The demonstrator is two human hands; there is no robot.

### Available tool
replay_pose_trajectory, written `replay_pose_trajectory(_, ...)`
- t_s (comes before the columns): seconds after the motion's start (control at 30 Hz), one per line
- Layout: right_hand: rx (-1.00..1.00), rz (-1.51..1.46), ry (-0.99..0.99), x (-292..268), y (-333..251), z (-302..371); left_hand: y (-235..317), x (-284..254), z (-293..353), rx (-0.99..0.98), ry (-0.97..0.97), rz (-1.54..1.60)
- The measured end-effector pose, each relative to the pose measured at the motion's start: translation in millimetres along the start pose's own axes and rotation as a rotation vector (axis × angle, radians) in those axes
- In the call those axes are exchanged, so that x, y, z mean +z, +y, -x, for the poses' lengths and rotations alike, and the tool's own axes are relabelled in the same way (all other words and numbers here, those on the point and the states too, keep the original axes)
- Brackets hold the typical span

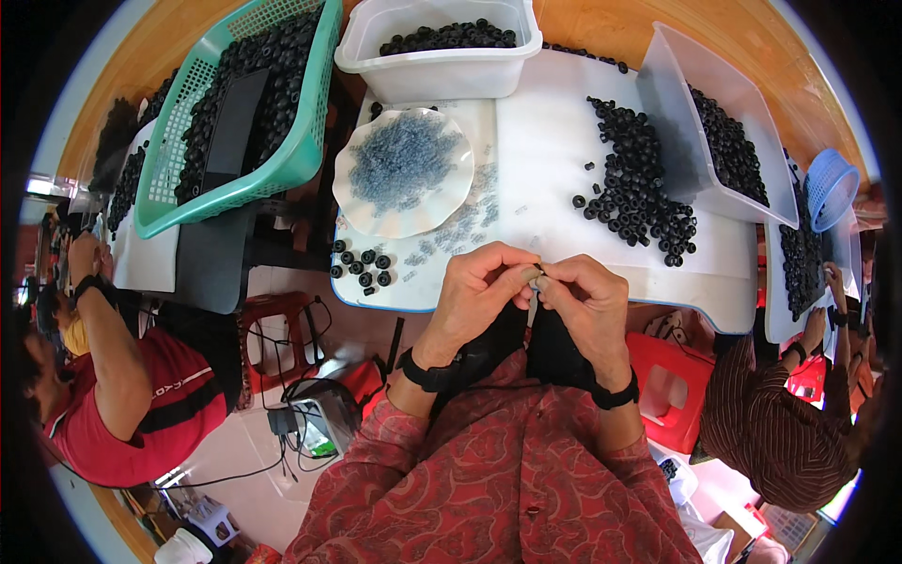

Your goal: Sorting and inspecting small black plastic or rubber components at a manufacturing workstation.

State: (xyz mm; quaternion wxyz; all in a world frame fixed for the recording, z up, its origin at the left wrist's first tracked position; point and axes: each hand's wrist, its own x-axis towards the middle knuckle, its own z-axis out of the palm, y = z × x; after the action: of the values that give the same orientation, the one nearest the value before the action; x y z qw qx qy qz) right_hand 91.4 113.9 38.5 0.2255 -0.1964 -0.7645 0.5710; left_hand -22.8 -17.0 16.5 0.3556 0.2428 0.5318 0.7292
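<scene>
My left hand [484, 287] and my right hand [584, 299] meet at the near edge of the white table [545, 150]. Their fingertips pinch one small grey piece [536, 275] between them. The piece is mostly hidden by my fingers. A scalloped white dish [349, 202] of small grey-blue parts lies just beyond my left hand, with more such parts scattered beside it. A heap of black rings [634, 193] lies beyond my right hand. A small group of black rings [362, 265] sits at the table's near left corner.
A white tub [437, 66] of black rings stands at the back, a clear tub [723, 141] at the right, a green basket [235, 113] at the left. One person in red sits left, another in stripes right. A red stool [672, 385] and cables lie below.
</scene>
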Motion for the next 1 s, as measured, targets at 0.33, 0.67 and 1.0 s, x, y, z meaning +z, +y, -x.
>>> replay_pose_trajectory(0.33, -0.222, 0.22, 0.139, 5, 29, -38, -17, 2, -44, 0.145, 0.107, -0.435)
replay_pose_trajectory(0.67, -0.285, 0.32, 0.25, 9, 56, -52, -24, 13, -59, 0.412, 0.153, -0.894)
replay_pose_trajectory(1.0, -0.324, 0.315, 0.192, 3, 58, -50, -30, 21, -56, 0.537, 0.202, -1.001)
